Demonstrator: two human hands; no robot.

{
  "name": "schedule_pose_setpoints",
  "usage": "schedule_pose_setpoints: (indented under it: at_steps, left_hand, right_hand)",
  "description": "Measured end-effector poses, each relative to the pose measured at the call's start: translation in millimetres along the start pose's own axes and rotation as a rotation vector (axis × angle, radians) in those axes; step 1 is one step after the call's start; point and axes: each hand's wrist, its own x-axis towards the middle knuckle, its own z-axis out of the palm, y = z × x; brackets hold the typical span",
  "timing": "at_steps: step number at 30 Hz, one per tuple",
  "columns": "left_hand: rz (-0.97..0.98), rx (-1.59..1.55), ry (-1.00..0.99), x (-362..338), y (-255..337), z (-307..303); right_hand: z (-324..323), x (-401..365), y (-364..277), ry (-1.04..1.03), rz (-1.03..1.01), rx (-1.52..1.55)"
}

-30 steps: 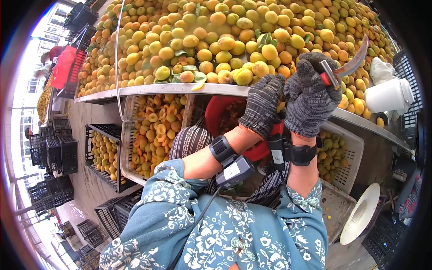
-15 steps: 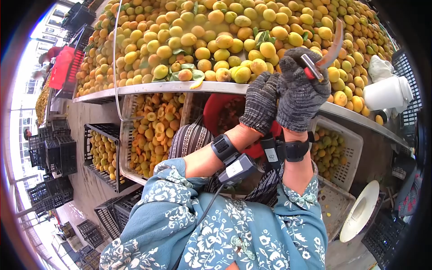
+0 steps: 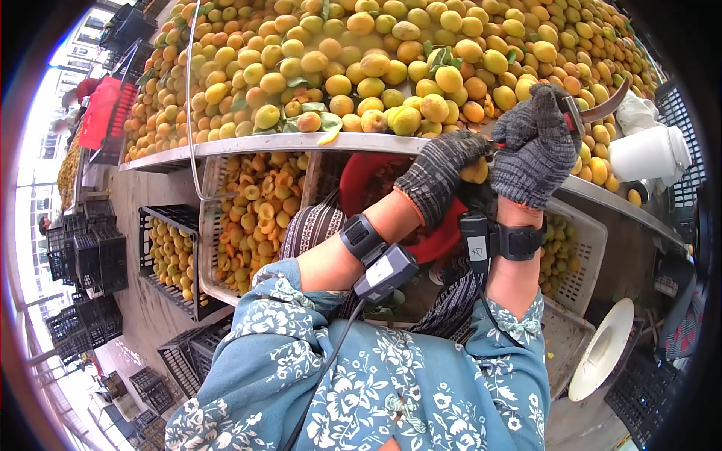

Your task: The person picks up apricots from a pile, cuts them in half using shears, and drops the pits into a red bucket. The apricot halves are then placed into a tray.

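Head view: a yellow fruit (image 3: 474, 172) is sitting between the gloved hands, at the near rim of the bench (image 3: 286, 143). The left hand (image 3: 441, 177) is pinching it, fingers curling around it. The right hand (image 3: 535, 146) is gripping a curved knife (image 3: 608, 107), fingers closing round its handle, blade pointing outward. Heaped fruits (image 3: 361, 64) are covering the bench. Lower down, a red basin (image 3: 435, 242) is standing between a crate of split fruits (image 3: 263, 214) and a pale crate (image 3: 593, 252).

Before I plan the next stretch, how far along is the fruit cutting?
Looks done: opened fruit in the pale crate below the table. In hand: one fruit in the left hand, curved knife in the right hand. Remaining: the heaped whole fruit.
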Motion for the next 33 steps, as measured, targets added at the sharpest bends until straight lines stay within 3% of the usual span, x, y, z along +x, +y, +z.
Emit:
schedule_pose_setpoints:
  at_steps: [1,2,4,8,10,13,17,19,20,22,23,25,29,31,32,33]
  left_hand:
    - [-0.248,-0.236,-0.015,1,0,-2]
    - [-0.248,-0.233,-0.013,0,1,-3]
    - [-0.723,-0.744,0.141,0,32,-9]
    - [-0.62,-0.825,0.126,0,24,-10]
    - [-0.348,-0.744,0.102,3,11,-4]
    - [-0.274,-0.907,0.08,3,-2,-1]
    - [-0.319,-1.029,0.122,-2,0,0]
    - [-0.205,-0.644,0.118,-3,-3,0]
    - [-0.205,-0.646,0.118,-5,-3,1]
    - [0.023,-0.286,0.124,-7,4,2]
    - [0.023,-0.289,0.124,-4,8,0]
    - [-0.569,-1.202,0.139,2,19,-5]
    - [-0.602,-0.923,0.207,-2,30,-3]
    - [-0.206,-0.481,0.207,-5,22,3]
    - [-0.207,-0.483,0.207,-5,18,4]
    - [-0.344,-0.609,0.212,-2,25,1]
  right_hand:
    - [0,0,-2,0.0,0.001,0.001]
    - [0,1,-4,-0.011,-0.006,0.044]
    - [-4,5,-9,-0.041,0.008,0.134]
    - [-4,4,-10,-0.038,0.035,0.216]
    - [5,-1,-13,0.029,0.003,0.113]
    - [0,3,-10,0.036,-0.048,0.067]
    - [2,3,-8,0.095,-0.074,0.025]
    - [3,0,-10,-0.015,-0.042,0.08]
    - [4,1,-10,-0.016,-0.042,0.078]
    - [4,2,-9,0.044,-0.025,0.074]
    - [4,2,-9,0.043,-0.025,0.072]
    - [4,2,-10,-0.011,-0.006,0.12]
    - [10,-1,-10,-0.005,-0.014,0.075]
    - [9,-1,-9,0.022,-0.083,-0.018]
    - [9,-1,-9,0.023,-0.082,-0.02]
    - [10,-1,-9,-0.01,-0.099,-0.039]
